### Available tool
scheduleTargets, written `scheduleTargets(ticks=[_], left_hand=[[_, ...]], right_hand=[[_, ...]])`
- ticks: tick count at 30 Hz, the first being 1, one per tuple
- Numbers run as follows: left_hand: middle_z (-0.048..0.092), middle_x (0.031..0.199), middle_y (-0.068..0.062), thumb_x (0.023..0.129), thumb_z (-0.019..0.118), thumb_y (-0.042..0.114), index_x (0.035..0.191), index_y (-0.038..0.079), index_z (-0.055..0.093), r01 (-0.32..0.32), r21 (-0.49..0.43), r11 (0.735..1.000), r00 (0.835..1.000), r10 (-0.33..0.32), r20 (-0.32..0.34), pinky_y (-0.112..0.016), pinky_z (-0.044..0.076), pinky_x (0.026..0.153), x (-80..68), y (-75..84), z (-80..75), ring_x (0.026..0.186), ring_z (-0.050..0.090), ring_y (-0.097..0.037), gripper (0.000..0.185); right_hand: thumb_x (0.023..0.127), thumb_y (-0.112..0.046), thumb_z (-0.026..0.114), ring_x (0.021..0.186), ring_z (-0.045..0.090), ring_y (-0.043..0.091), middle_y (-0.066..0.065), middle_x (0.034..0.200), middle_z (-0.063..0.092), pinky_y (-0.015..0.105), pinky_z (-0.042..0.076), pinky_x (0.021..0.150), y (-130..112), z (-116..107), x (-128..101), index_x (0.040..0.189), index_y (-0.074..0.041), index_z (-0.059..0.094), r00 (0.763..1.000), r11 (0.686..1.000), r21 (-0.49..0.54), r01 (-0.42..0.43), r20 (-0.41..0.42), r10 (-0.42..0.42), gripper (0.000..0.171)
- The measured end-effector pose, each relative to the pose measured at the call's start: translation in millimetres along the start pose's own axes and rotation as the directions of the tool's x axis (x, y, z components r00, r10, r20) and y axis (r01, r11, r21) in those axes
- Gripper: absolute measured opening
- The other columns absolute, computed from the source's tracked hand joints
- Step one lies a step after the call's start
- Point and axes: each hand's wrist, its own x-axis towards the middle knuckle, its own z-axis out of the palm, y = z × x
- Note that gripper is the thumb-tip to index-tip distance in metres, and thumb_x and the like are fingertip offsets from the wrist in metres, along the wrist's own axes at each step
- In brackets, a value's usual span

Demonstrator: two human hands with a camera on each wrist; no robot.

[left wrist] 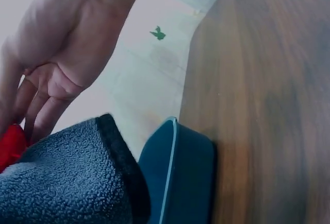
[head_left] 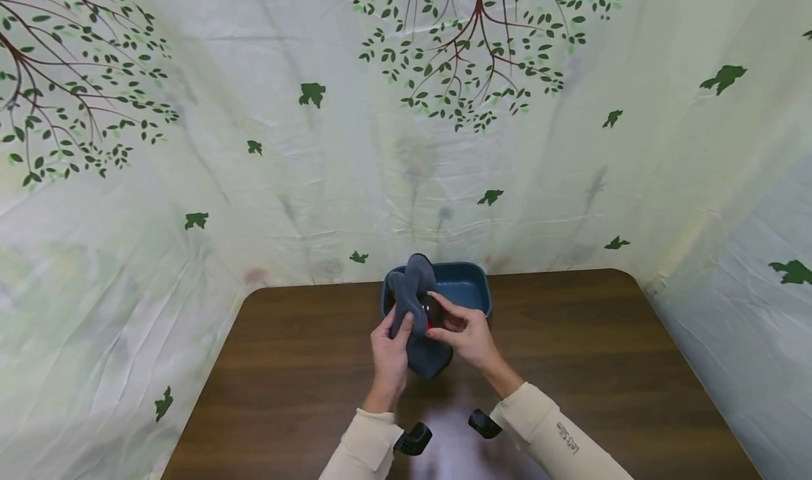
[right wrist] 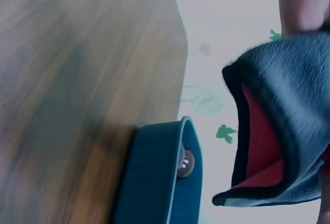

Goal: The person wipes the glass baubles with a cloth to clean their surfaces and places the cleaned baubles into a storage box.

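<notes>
A grey-blue plush cloth (head_left: 419, 325) with a red reverse and dark edging hangs folded between both hands, overlapping the blue tub (head_left: 466, 282) in the head view. My left hand (head_left: 390, 357) grips its left side, thumb on top. From the right, my right hand (head_left: 468, 333) pinches the cloth where some red shows; its curled fingers (left wrist: 44, 110) close on the red side in the left wrist view. In the right wrist view, the cloth (right wrist: 304, 90) opens like a pocket with the red inside. A dark, shiny round object (right wrist: 186, 164) sits in the tub.
The tub stands at the far edge of the brown wooden table (head_left: 304, 367). Behind it hangs a pale curtain (head_left: 406, 184) printed with branches and green leaves. Black wrist cameras hang under the left cuff (head_left: 415, 439) and the right cuff (head_left: 485, 423).
</notes>
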Motion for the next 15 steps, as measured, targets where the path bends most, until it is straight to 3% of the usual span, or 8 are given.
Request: scheduleTargets(ticks=[3, 5, 9, 12, 15], left_hand=[[0.064, 0.119, -0.019, 0.096, 0.059, 0.011, 0.129, -0.008, 0.055, 0.037, 0.017, 0.999, 0.999, -0.037, -0.017, -0.028, 0.053, 0.086, 1.0, -0.5, 0.4, 0.101, 0.064, -0.016, 0.039], [0.065, 0.116, -0.017, 0.096, 0.059, 0.013, 0.127, -0.009, 0.057, 0.047, 0.026, 0.999, 0.999, -0.047, -0.025, -0.027, 0.053, 0.085, 0.9, -1.3, 0.6, 0.098, 0.064, -0.015, 0.038], [0.063, 0.120, -0.020, 0.095, 0.061, 0.008, 0.129, -0.010, 0.055, 0.053, 0.011, 0.999, 0.999, -0.053, 0.010, -0.028, 0.053, 0.087, 0.2, -4.8, 0.0, 0.101, 0.064, -0.017, 0.039], [0.058, 0.130, -0.020, 0.092, 0.062, 0.003, 0.134, -0.006, 0.052, 0.044, 0.006, 0.999, 0.998, -0.044, 0.046, -0.032, 0.050, 0.093, -0.2, -7.1, -0.6, 0.112, 0.061, -0.021, 0.044], [0.052, 0.138, -0.016, 0.091, 0.064, 0.002, 0.136, -0.001, 0.049, 0.013, 0.028, 1.000, 0.997, -0.015, 0.073, -0.036, 0.045, 0.100, -0.1, -7.5, -1.0, 0.124, 0.053, -0.023, 0.048]], right_hand=[[0.073, 0.015, 0.073, 0.123, 0.052, 0.026, 0.029, 0.133, 0.051, 0.030, 0.047, 0.093, 14.5, -3.1, -0.4, 0.130, 0.012, 0.051, 0.994, 0.995, -0.007, 0.098, 0.038, -0.098, 0.062], [0.072, 0.017, 0.073, 0.122, 0.053, 0.027, 0.030, 0.132, 0.051, 0.030, 0.047, 0.093, 14.7, -3.4, -0.7, 0.129, 0.013, 0.051, 0.994, 0.994, -0.031, 0.100, 0.045, -0.099, 0.062], [0.077, 0.010, 0.073, 0.112, 0.059, 0.034, 0.030, 0.126, 0.056, 0.033, 0.052, 0.086, 14.0, -2.9, -1.6, 0.130, 0.010, 0.053, 0.999, 0.997, -0.063, -0.035, -0.021, 0.034, 0.057], [0.084, 0.001, 0.069, 0.107, 0.061, 0.035, 0.029, 0.122, 0.059, 0.035, 0.054, 0.081, 12.0, -1.8, -1.7, 0.131, 0.008, 0.054, 0.986, 0.988, -0.036, -0.151, -0.077, 0.148, 0.050], [0.091, -0.007, 0.064, 0.104, 0.064, 0.034, 0.028, 0.120, 0.061, 0.035, 0.055, 0.079, 11.1, -0.4, -1.2, 0.131, 0.008, 0.053, 0.973, 0.978, -0.003, -0.210, -0.099, 0.208, 0.044]])
